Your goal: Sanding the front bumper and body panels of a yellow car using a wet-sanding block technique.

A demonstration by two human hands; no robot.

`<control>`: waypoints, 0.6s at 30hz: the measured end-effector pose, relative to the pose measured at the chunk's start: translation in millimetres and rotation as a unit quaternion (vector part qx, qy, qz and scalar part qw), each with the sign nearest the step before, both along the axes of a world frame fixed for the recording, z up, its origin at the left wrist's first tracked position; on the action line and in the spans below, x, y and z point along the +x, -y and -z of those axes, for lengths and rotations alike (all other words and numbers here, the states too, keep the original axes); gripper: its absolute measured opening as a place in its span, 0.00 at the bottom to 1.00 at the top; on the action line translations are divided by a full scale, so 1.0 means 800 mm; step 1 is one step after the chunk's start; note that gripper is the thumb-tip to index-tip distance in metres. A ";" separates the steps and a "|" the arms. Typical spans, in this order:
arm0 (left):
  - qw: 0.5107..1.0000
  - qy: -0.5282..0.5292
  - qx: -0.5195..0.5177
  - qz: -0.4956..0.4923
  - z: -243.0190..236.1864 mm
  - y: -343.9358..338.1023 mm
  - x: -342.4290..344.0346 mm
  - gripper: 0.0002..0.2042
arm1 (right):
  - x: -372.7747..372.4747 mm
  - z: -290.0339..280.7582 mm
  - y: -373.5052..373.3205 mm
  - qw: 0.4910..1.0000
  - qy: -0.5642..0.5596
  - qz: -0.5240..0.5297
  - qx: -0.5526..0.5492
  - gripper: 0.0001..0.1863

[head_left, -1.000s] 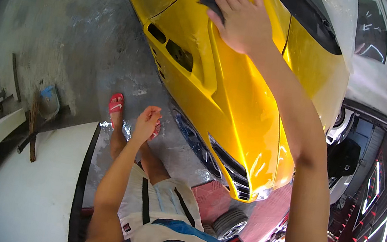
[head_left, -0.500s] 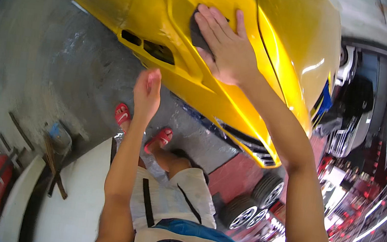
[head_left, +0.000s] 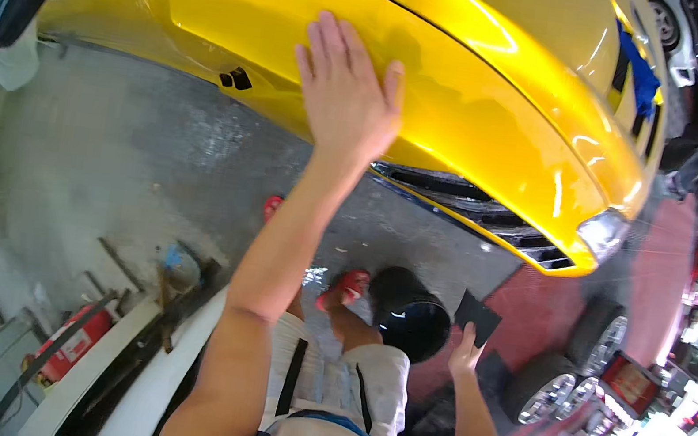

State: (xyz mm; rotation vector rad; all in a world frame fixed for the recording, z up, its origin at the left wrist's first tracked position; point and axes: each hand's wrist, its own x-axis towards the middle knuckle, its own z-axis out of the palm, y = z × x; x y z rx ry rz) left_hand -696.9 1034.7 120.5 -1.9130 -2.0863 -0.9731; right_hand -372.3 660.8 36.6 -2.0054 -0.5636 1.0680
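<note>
My left hand (head_left: 348, 97) lies flat on the yellow car's body panel (head_left: 251, 26), fingers stretched out and nothing under them that I can see. Lower down on the right, my right hand (head_left: 464, 356) pinches a dark grey square sheet of sandpaper (head_left: 477, 319) by its near edge, away from the car. That sheet hangs just right of a black bucket (head_left: 388, 290) whose opening faces me. The panel's paint is glossy, with a small dark vent opening (head_left: 236, 78) left of my left wrist.
Several wheels with tyres (head_left: 596, 333) lie at the right on red flooring. A red fire extinguisher (head_left: 77, 345) and a white panel (head_left: 157, 378) are at the lower left. Blue tape (head_left: 640, 72) marks the car's front. My feet wear red sandals (head_left: 345, 289).
My right hand has left the panel and moved down beside the bucket with the sandpaper. My left hand has risen and opened flat on the panel. The view has shifted.
</note>
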 end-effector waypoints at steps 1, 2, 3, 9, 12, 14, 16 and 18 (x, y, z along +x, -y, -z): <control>0.999 0.022 0.002 0.026 0.001 0.015 0.023 0.33 | -0.010 0.025 0.017 0.995 -0.069 0.038 0.057 0.18; 0.998 -0.014 -0.011 0.060 -0.001 0.031 0.050 0.32 | -0.005 0.059 0.042 0.992 -0.103 0.041 0.054 0.18; 0.994 -0.046 -0.023 0.095 -0.004 0.046 0.085 0.31 | 0.018 0.110 0.074 0.963 -0.191 0.180 -0.063 0.19; 0.796 0.151 -0.050 0.584 0.060 0.221 0.289 0.19 | 0.044 0.417 0.240 0.844 -0.310 0.340 -0.275 0.15; 0.725 0.231 -0.174 0.624 0.152 0.298 0.312 0.15 | 0.053 0.571 0.265 0.814 -0.395 0.366 -0.217 0.15; 0.710 0.263 -0.291 0.584 0.206 0.339 0.308 0.10 | 0.080 0.654 0.296 0.800 -0.432 0.377 -0.178 0.15; 0.718 0.222 -0.328 0.572 0.253 0.372 0.286 0.10 | 0.022 0.703 0.309 0.783 -0.472 0.380 -0.140 0.15; 0.710 0.222 -0.369 0.558 0.270 0.396 0.282 0.09 | 0.068 0.712 0.334 0.787 -0.471 0.390 -0.085 0.15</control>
